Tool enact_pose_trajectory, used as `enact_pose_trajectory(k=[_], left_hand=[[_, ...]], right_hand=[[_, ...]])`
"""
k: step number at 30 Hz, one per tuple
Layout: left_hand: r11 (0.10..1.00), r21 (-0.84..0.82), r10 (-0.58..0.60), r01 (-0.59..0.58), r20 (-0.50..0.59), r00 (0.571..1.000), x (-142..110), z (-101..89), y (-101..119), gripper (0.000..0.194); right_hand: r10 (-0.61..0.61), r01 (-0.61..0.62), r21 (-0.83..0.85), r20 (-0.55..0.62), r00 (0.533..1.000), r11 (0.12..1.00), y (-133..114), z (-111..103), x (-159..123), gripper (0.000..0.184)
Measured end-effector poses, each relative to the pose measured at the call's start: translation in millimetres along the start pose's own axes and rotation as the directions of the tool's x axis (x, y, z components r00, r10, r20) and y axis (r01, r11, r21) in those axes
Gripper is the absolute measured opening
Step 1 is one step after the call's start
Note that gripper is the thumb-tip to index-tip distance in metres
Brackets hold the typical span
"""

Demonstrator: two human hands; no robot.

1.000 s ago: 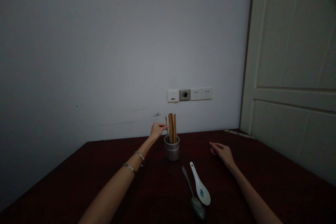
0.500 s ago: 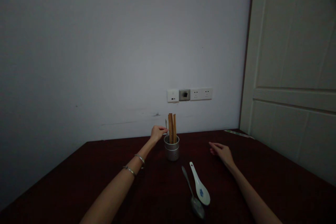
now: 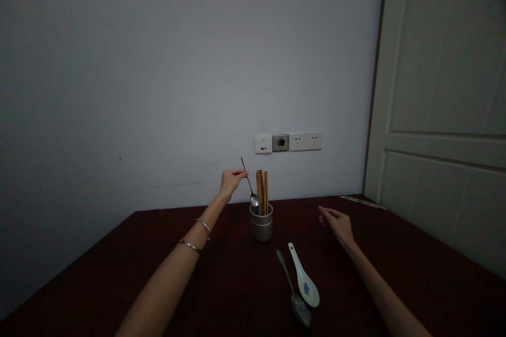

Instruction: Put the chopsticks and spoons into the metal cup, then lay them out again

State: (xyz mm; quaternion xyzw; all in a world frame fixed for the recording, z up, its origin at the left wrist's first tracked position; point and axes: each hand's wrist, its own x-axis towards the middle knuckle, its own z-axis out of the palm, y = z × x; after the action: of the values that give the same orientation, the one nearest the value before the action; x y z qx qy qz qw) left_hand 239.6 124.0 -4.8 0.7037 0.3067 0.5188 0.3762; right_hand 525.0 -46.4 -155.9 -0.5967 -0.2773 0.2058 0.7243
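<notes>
Between thumb and fingertips, my left hand (image 3: 233,181) pinches the handle of a small metal teaspoon (image 3: 254,199). The teaspoon's bowl hangs down at the left side of the mouth of a grey metal cup (image 3: 261,229). Several wooden chopsticks (image 3: 261,189) stand upright in that cup. My right hand (image 3: 337,225) is over the table to the right of the cup, fingers curled together, with nothing visible in them. In front of the cup lie a white ceramic soup spoon (image 3: 307,286) with a blue mark and a larger metal spoon (image 3: 300,310), side by side.
The dark red table (image 3: 213,284) reaches back to a pale wall (image 3: 190,73). Sockets and switches (image 3: 304,141) are set in the wall behind the cup. A whitish panelled door (image 3: 438,89) stands at the right. A thin strip (image 3: 362,201) lies at the table's back right edge.
My left hand has risen, lifting the teaspoon so that its bowl now shows at the cup's mouth. My right hand stays nearly in place. The view has shifted slightly.
</notes>
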Motion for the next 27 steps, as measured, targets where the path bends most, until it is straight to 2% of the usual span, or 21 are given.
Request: enact_pose_trajectory(k=[3, 5, 7, 10, 13, 15, 20, 25, 27], left_hand=[[0.997, -0.056, 0.043, -0.047, -0.084, 0.996, 2, -10.0, 30, 0.022], [0.994, -0.076, 0.071, -0.080, -0.115, 0.991, -1, -15.0, 48, 0.024], [0.990, -0.093, 0.097, -0.108, -0.120, 0.988, -7, -18.1, 63, 0.025], [0.981, -0.131, 0.129, -0.142, -0.105, 0.986, -21, -19.7, 76, 0.024], [0.973, -0.172, 0.142, -0.157, -0.095, 0.985, -33, -20.0, 82, 0.023], [0.970, -0.193, 0.128, -0.145, -0.097, 0.987, -40, -19.9, 84, 0.022], [0.965, -0.244, 0.067, -0.096, -0.124, 0.990, -53, -17.7, 84, 0.023], [0.962, -0.255, 0.066, -0.093, -0.113, 0.991, -64, -19.9, 80, 0.025], [0.966, -0.249, 0.053, -0.074, -0.090, 0.995, -68, -24.1, 75, 0.026]], right_hand=[[-0.065, 0.064, 0.055, 0.018, 0.998, 0.996, -42, 24, -13, 0.036], [-0.058, 0.049, 0.096, 0.096, 0.994, 0.994, -73, 48, -30, 0.035], [-0.042, 0.020, 0.099, 0.233, 0.972, 0.995, -98, 73, -53, 0.034], [-0.001, -0.034, 0.071, 0.439, 0.898, 0.997, -115, 104, -89, 0.034], [0.019, -0.039, 0.027, 0.531, 0.847, 0.999, -116, 121, -112, 0.034], [0.014, -0.022, 0.008, 0.543, 0.840, 1.000, -113, 125, -119, 0.035], [-0.005, -0.010, 0.026, 0.518, 0.855, 1.000, -107, 129, -122, 0.033], [-0.014, 0.005, 0.024, 0.395, 0.918, 1.000, -114, 123, -111, 0.029], [-0.069, 0.063, 0.029, 0.333, 0.941, 0.998, -123, 116, -101, 0.029]])
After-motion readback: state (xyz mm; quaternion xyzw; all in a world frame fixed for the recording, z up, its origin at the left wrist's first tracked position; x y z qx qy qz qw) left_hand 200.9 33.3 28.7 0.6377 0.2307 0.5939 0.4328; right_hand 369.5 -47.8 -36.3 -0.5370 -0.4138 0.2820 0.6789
